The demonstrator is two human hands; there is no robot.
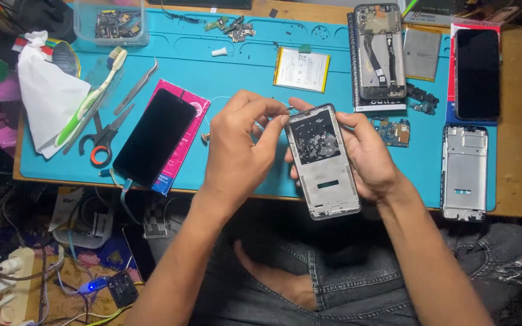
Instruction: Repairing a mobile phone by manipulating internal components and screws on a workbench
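Above my lap, just past the near edge of the surface [261, 78], I hold a phone frame [323, 162] up in the air. It is grey and silver, with a dark patchy square near its top and a small slot in the middle. Its long side runs away from me: the top end points to the blue mat, and the bottom end points back to my knees, tipped a little to the right.

My right hand [370, 158] is closed on the frame. It cups the frame from the right side and from behind, and my fingers wrap its right edge.

My left hand [237, 151] comes in from the left. Its grip is pinched shut at the top left corner of the frame, thumb and finger pressed close. Something thin and small seems to be between them, but I cannot tell what it is. So the frame lies to the right of this pinch, and the pinch sits right at the frame's top end. My left hand is the one nearer that corner.

On the mat, to the left, lies a black phone screen [154, 136] on a pink pack. Farther left are scissors [102, 142], tweezers [135, 88] and a toothbrush [92, 96]. A battery [302, 69] lies just past my hands. Another frame [464, 172] lies flat to the right, well apart.
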